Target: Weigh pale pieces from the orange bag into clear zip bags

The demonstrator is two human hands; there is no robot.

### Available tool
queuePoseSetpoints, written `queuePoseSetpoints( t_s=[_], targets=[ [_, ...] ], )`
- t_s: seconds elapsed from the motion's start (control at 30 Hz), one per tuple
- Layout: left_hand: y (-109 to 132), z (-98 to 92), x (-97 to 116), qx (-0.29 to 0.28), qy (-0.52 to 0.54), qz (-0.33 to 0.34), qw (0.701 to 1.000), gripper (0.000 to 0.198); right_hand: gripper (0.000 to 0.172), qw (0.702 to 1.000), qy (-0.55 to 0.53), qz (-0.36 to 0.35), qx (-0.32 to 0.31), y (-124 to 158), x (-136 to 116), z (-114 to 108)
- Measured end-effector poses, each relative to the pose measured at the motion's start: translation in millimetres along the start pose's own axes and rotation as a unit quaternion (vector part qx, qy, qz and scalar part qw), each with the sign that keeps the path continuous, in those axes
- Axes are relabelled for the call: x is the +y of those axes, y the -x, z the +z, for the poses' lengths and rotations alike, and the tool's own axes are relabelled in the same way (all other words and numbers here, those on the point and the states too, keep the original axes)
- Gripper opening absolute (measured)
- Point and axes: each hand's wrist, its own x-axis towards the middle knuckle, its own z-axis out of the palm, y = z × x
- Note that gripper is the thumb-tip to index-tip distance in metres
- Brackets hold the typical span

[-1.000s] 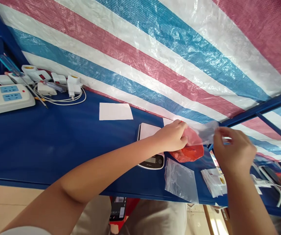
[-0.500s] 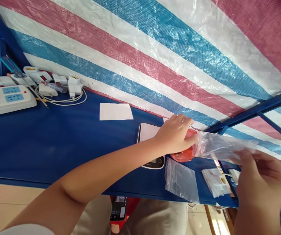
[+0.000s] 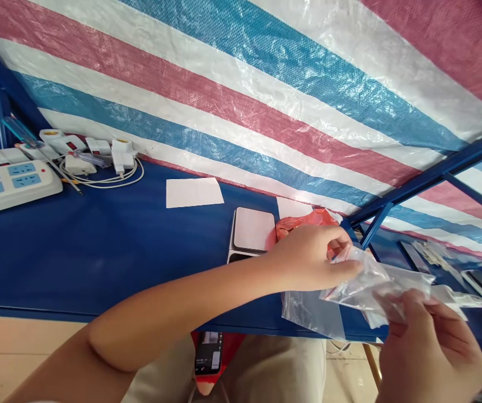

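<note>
A clear plastic bag [image 3: 366,277] is stretched between my two hands. My left hand [image 3: 318,257] pinches its left end, with the thumb over the plastic. At the other end, the fingers of my right hand [image 3: 429,336] are closed on the same bag. Just behind my left hand lies a crumpled red-orange bag [image 3: 293,224]. A white scale [image 3: 255,228] sits left of it, its lower part behind my left forearm. Another clear bag [image 3: 312,313] lies flat by the front edge, below my left hand.
White paper pieces [image 3: 194,193] lie on the blue table [image 3: 98,252]. At the left are a power strip [image 3: 14,187], white adapters with cables [image 3: 121,154] and a screwdriver [image 3: 66,174]. Blue frame bars [image 3: 429,179] cross the right. A phone [image 3: 208,352] rests near my lap.
My left hand has left the red-orange bag and moved right and down with the clear bag's end. My right hand has moved slightly left and down. The view has shifted a little.
</note>
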Motion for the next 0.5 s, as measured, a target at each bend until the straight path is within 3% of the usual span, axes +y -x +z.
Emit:
queuePoseSetpoints(
  t_s=[0.1, 0.2, 0.3, 0.4, 0.5],
  targets=[
    [12.1, 22.4, -15.1, 0.043, 0.078, -0.035, 0.995, 0.01, 0.037, 0.997, 0.042, 0.063, -0.035, 2.1, 7.7, -19.2],
    [36.4, 46.6, -31.2, 0.075, 0.173, -0.128, 0.974, 0.015, 0.058, 0.991, 0.09, 0.056, -0.087, 4.8, 20.2, -39.3],
    [71.7, 56.0, -39.8, 0.127, 0.253, -0.188, 0.94, 0.022, 0.048, 0.992, 0.063, 0.019, -0.11, 16.9, 32.5, -54.9],
    [112.4, 33.7, -38.2, 0.197, 0.212, -0.2, 0.936, 0.032, 0.037, 0.985, 0.06, 0.011, -0.159, 40.1, 39.4, -61.1],
    [155.3, -16.0, -34.8, 0.309, 0.099, -0.238, 0.915, 0.039, 0.032, 0.973, 0.1, -0.009, -0.209, 71.3, 40.3, -55.2]
  ],
)
